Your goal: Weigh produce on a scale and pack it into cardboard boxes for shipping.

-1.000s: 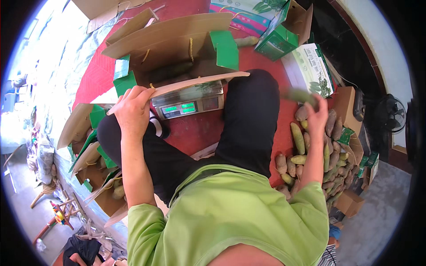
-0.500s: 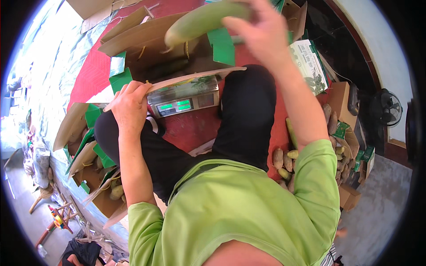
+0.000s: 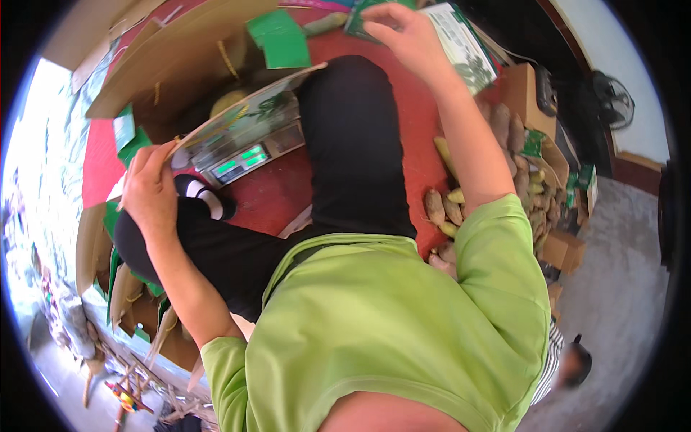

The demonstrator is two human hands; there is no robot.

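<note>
My left hand [image 3: 149, 187] is closed on the near flap [image 3: 248, 108] of an open cardboard box [image 3: 169, 57]. A rounded pale green end [image 3: 229, 102], perhaps of a gourd, shows inside the box; the rest is hidden. Behind the flap and close to my legs stands a digital scale [image 3: 252, 160] with lit green displays. Out at the upper right, my right hand [image 3: 407, 36] is empty with its fingers loosely apart. It hovers over a green and white carton [image 3: 461, 47]. A pale green elongated gourd [image 3: 325, 24] lies left of that hand.
Brown tubers [image 3: 434, 207] and yellow-green ones lie heaped on the red floor covering [image 3: 425, 162] at my right. More cardboard boxes [image 3: 129, 302] stand at my left. A fan [image 3: 612, 101] is at the far right. Another person [image 3: 572, 363] is at the lower right.
The green gourd has left my right hand, which is now empty and farther right over the carton. My left hand still grips the flap. The whole view has shifted.
</note>
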